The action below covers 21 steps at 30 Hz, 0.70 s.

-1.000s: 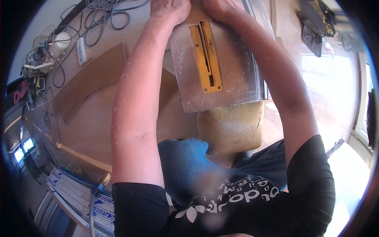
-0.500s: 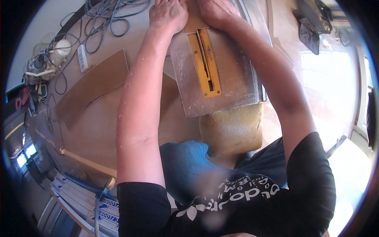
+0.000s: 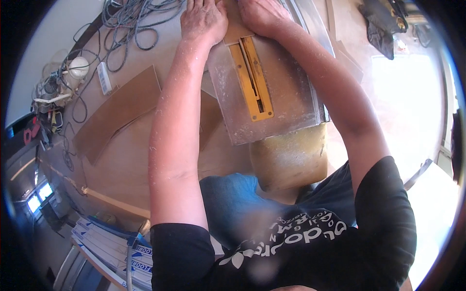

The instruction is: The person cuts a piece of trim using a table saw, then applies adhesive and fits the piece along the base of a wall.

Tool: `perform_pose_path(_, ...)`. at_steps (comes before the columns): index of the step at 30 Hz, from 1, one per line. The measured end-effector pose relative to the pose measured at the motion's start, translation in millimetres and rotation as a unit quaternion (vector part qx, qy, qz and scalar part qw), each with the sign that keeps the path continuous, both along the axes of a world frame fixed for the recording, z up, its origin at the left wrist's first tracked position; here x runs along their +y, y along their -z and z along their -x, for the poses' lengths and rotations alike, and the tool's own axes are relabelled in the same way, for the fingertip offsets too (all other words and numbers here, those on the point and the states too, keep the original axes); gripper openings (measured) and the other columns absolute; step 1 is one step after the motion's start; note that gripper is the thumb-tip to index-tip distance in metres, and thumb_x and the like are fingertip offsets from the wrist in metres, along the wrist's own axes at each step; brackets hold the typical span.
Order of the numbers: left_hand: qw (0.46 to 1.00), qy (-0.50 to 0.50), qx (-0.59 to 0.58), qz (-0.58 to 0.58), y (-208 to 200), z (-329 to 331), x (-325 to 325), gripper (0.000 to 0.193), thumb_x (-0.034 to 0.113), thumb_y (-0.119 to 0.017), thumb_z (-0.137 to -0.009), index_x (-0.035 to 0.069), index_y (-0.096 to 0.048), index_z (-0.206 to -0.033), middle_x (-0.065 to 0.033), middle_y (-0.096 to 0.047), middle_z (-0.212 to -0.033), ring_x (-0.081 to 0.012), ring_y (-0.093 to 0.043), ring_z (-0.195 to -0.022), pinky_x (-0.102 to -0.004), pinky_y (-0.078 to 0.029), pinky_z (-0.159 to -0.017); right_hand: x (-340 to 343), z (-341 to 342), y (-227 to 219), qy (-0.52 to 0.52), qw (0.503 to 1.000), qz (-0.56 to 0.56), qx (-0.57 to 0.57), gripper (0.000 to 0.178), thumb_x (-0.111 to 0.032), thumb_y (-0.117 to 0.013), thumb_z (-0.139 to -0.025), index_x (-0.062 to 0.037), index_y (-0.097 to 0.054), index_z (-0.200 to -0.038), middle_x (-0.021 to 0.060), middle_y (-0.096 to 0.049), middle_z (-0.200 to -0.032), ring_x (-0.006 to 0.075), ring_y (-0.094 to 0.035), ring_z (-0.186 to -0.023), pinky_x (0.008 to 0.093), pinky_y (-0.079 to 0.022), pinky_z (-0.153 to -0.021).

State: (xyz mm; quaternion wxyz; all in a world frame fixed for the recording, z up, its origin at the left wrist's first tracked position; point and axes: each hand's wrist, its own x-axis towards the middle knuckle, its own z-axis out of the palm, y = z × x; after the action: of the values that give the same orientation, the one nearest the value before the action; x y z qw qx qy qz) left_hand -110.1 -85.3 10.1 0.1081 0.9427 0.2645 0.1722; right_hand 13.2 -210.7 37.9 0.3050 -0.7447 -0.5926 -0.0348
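Observation:
At the top edge of the view, my left hand (image 3: 204, 22) lies on a brown board (image 3: 234, 24), its fingers stretched out and cut off by the frame. My right hand (image 3: 264, 18) rests on the board's other side; its fingers show only in part and look extended. Beneath the board is the grey, dusty metal table of a table saw (image 3: 286, 97). The board's near edge crosses the far end of a yellow slotted insert plate (image 3: 262, 110). No blade can be made out in the slot.
A yellowish, dusty block-like body (image 3: 291, 160) stands under the saw table, by my knees. Curved brown board pieces (image 3: 116, 116) lie on the floor at left. Coiled cable (image 3: 131, 24), tools (image 3: 58, 87) and stacked packages (image 3: 111, 247) are further left; a black bag (image 3: 381, 34) lies far right.
The whole view has shifted slightly. My hands and the board keep nearly the same place on the saw table.

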Motion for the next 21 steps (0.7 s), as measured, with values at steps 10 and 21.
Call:
perform_pose_path(10,0.999,0.009,-0.032,-0.028,7,1,3,0.059,0.025,-0.047,-0.105,-0.012,-0.037,-0.15,-0.0297,-0.04,-0.157,-0.0431,-0.033,-0.149,-0.0469,-0.03,-0.123,5,-2,7,0.015,0.999,0.027,-0.012,0.044,-0.021,-0.053,-0.095,0.0037,-0.06,-0.13,0.0255,-0.056,-0.143,0.0387,-0.049,-0.137,0.0432,-0.037,-0.117)
perform_pose_path(21,1.0,-0.003,-0.011,-0.009,3,1,1,0.059,0.027,-0.044,-0.106,-0.009,-0.035,-0.152,-0.0266,-0.038,-0.159,-0.0407,-0.031,-0.151,-0.0458,-0.028,-0.124,4,-5,9,0.013,1.0,0.02,-0.021,0.047,-0.02,-0.053,-0.094,0.0052,-0.058,-0.134,0.0275,-0.055,-0.145,0.0392,-0.048,-0.139,0.0438,-0.037,-0.118)
